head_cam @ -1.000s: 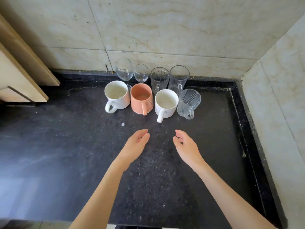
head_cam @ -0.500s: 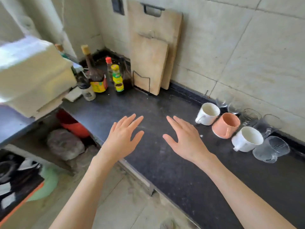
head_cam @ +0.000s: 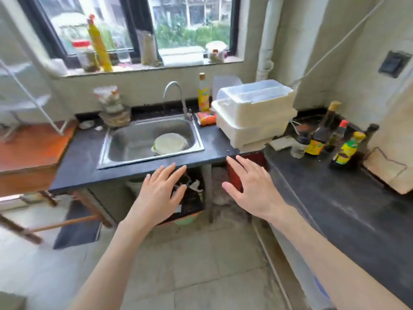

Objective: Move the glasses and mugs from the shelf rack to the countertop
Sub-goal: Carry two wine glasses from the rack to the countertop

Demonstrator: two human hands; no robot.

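My left hand (head_cam: 159,193) and my right hand (head_cam: 250,186) are both held out in front of me with fingers spread, holding nothing, over the floor just before the front edge of the dark countertop (head_cam: 335,198). No glasses or mugs show in this view. A white wire shelf rack (head_cam: 24,101) stands blurred at the far left, above a wooden table (head_cam: 31,148).
A steel sink (head_cam: 134,139) with plates (head_cam: 169,143) sits ahead under the window. A white plastic dish box (head_cam: 254,117) stands to its right. Sauce bottles (head_cam: 321,135) and a wooden cutting board (head_cam: 388,171) line the right counter. Tiled floor lies below.
My view has swung left, from the mugs and glasses on the counter corner to the sink and window. Both hands stay open and empty, now fingers spread.
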